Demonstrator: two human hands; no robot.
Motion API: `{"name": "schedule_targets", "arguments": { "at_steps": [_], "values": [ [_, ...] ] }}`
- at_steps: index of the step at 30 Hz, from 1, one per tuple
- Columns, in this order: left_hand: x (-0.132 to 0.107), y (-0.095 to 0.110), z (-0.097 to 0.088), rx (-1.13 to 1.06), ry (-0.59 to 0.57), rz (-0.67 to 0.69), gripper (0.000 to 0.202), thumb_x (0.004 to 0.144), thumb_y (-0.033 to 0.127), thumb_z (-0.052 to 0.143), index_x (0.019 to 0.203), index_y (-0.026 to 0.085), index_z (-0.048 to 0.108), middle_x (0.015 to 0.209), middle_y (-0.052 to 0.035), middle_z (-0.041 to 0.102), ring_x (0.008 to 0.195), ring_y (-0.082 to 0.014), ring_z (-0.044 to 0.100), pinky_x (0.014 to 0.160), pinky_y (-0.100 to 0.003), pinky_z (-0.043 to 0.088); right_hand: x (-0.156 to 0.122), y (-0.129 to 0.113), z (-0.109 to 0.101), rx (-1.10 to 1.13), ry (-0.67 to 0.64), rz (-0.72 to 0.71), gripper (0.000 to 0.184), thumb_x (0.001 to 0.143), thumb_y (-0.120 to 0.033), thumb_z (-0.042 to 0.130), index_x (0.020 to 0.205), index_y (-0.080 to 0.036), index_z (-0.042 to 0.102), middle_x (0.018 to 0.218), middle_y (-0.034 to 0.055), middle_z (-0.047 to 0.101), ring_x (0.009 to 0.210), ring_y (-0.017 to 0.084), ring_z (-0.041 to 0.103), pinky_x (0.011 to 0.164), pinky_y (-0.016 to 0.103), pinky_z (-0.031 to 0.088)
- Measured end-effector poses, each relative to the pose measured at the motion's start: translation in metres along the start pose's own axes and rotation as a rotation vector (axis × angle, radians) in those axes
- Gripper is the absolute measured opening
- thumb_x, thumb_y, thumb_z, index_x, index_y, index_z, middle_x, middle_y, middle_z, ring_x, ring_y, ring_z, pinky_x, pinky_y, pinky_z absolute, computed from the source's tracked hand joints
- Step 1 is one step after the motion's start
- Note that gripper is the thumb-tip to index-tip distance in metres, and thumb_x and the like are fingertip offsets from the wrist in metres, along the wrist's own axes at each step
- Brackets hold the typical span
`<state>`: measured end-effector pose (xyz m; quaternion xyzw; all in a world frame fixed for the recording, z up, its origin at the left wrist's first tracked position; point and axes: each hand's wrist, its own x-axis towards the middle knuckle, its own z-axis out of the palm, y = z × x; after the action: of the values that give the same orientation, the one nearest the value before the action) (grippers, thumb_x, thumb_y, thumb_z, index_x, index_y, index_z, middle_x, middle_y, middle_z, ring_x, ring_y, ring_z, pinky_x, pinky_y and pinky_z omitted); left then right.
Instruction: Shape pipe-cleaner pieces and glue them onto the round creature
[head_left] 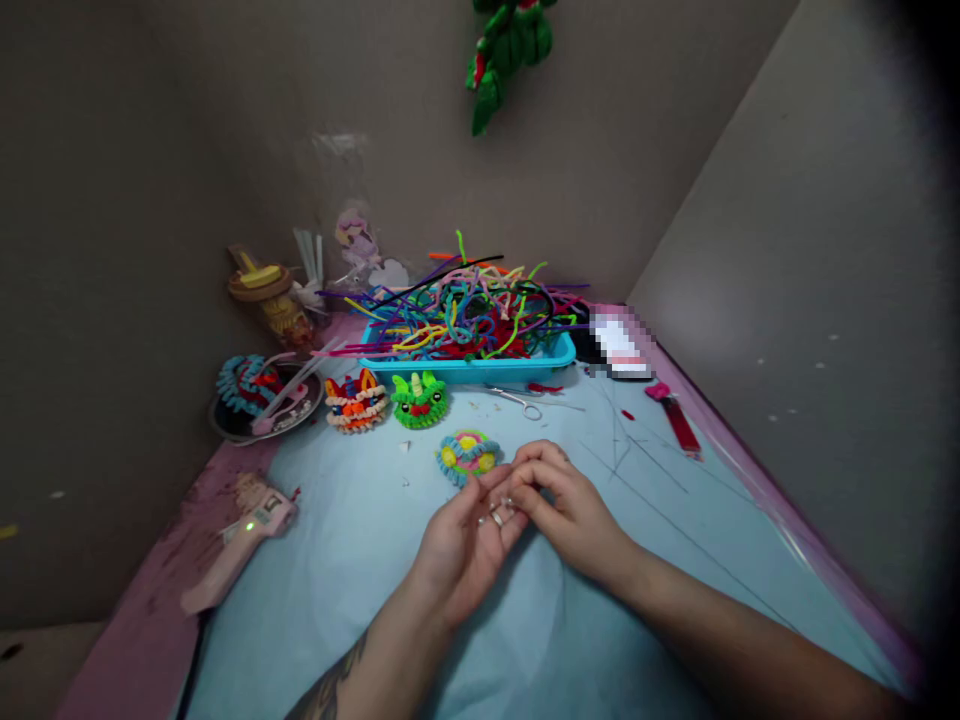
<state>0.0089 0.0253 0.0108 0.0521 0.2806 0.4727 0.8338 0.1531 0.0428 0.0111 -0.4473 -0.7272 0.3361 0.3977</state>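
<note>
- Centre of the frame, and here's the action: the left hand (469, 550) lies palm up, fingers apart from the thumb, cupping small pale pieces (482, 520) too tiny to identify!
- In from the right comes the forearm, its right hand (562, 505) poised over that palm, thumb and fingertips drawn together; whether they've caught a piece, I cannot tell.
- Just above the left fingertips, the fuzzy blue, yellow and pink ornament (466, 455) sits on the blue sheet (360, 600), with no hand gripping it.
- Danger here: let that palm tilt and the pieces could roll off; a loose pinch might flick one away, and pale specks already dot the sheet.
- Careful with the reach! A knuckle brushing the ornament could shove it towards the green figure (420, 402) at centre left.
- Beyond it, above centre, wiry fuzzy stems (480, 315) spill over the blue tray (480, 372); a snagged sleeve or wrist might drag some down across the scissors (517, 402).
- Lower left, a pink tool (251, 545) glows green on the bench (120, 630): if it's a hot glue gun, a careless elbow risks a burn.
</note>
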Motion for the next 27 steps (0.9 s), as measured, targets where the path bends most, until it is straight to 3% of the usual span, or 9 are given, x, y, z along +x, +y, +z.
{"name": "schedule_targets", "arguments": {
  "at_steps": [3, 6, 8, 16, 27],
  "values": [
    [-0.0032, 0.0005, -0.0017, 0.191, 0.021, -0.013, 0.015, 0.079, 0.020, 0.062, 0.089, 0.009, 0.064, 0.082, -0.0072, 0.063, 0.076, -0.0118, 0.061, 0.071, -0.021, 0.049, 0.0009, 0.0004, -0.0013, 0.064, -0.002, 0.065, 0.019, 0.087, -0.021, 0.049, 0.069, -0.019, 0.051, 0.090, 0.0040, 0.049, 0.089, 0.017, 0.051, 0.080, 0.030, 0.041],
    [-0.0053, 0.0011, -0.0021, 0.391, 0.048, 0.016, 0.016, 0.073, 0.023, 0.070, 0.078, 0.010, 0.062, 0.067, -0.0009, 0.058, 0.054, -0.0053, 0.051, 0.050, -0.015, 0.039, 0.0003, 0.0011, -0.0005, 0.096, -0.007, 0.063, 0.021, 0.089, -0.022, 0.046, 0.068, -0.019, 0.048, 0.088, 0.0034, 0.048, 0.088, 0.016, 0.050, 0.080, 0.029, 0.040],
    [-0.0055, 0.0014, -0.0015, 0.477, 0.058, 0.046, 0.019, 0.072, 0.026, 0.071, 0.073, 0.011, 0.060, 0.063, 0.0007, 0.057, 0.047, -0.0032, 0.044, 0.044, -0.014, 0.033, -0.0004, 0.0012, 0.0009, 0.102, -0.002, 0.059, 0.021, 0.089, -0.022, 0.044, 0.069, -0.020, 0.046, 0.087, 0.0032, 0.048, 0.087, 0.016, 0.050, 0.079, 0.028, 0.040],
    [-0.0041, 0.0010, -0.0012, 0.470, 0.039, 0.033, 0.027, 0.076, 0.036, 0.065, 0.079, 0.010, 0.060, 0.069, -0.0021, 0.058, 0.050, -0.0043, 0.045, 0.043, -0.014, 0.034, -0.0010, -0.0027, 0.0047, 0.115, -0.013, 0.048, 0.023, 0.091, -0.020, 0.038, 0.069, -0.020, 0.043, 0.084, 0.0024, 0.045, 0.080, 0.014, 0.049, 0.073, 0.027, 0.040],
    [-0.0050, 0.0010, 0.0016, 0.554, 0.054, 0.092, 0.020, 0.073, 0.028, 0.068, 0.075, 0.011, 0.058, 0.066, -0.0013, 0.060, 0.047, -0.0038, 0.046, 0.043, -0.014, 0.036, -0.0010, -0.0026, 0.0070, 0.131, -0.025, 0.138, 0.021, 0.088, -0.020, 0.041, 0.068, -0.020, 0.042, 0.081, 0.0015, 0.046, 0.075, 0.014, 0.048, 0.068, 0.026, 0.039]
  ]
}}
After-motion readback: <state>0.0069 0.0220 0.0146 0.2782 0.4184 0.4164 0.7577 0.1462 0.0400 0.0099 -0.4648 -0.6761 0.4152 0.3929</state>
